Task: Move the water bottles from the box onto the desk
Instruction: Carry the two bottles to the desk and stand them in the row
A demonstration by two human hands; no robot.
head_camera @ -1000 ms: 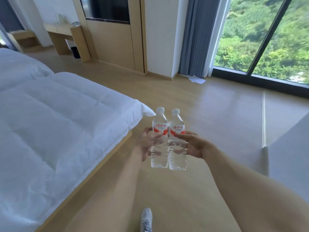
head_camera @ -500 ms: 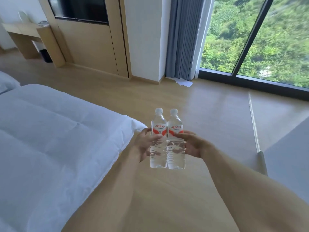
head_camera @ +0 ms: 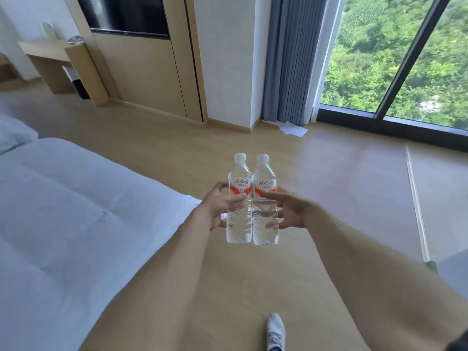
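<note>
Two clear water bottles with white caps and red-and-white labels stand upright side by side in the air in front of me. My left hand (head_camera: 219,206) grips the left bottle (head_camera: 238,219) at its middle. My right hand (head_camera: 291,211) grips the right bottle (head_camera: 265,224) the same way. The bottles touch each other. A wooden desk (head_camera: 48,50) stands far off at the upper left against the wall. No box is in view.
A bed with a white duvet (head_camera: 76,224) fills the left side. Wood floor stretches ahead. A TV panel (head_camera: 126,16), a grey curtain (head_camera: 291,59) and a large window (head_camera: 392,59) line the far wall. White paper (head_camera: 293,128) lies by the curtain. My shoe (head_camera: 275,333) shows below.
The view has moved forward across the room along the bed, and the far wall and desk look nearer. Both hands keep the same hold on the bottles.
</note>
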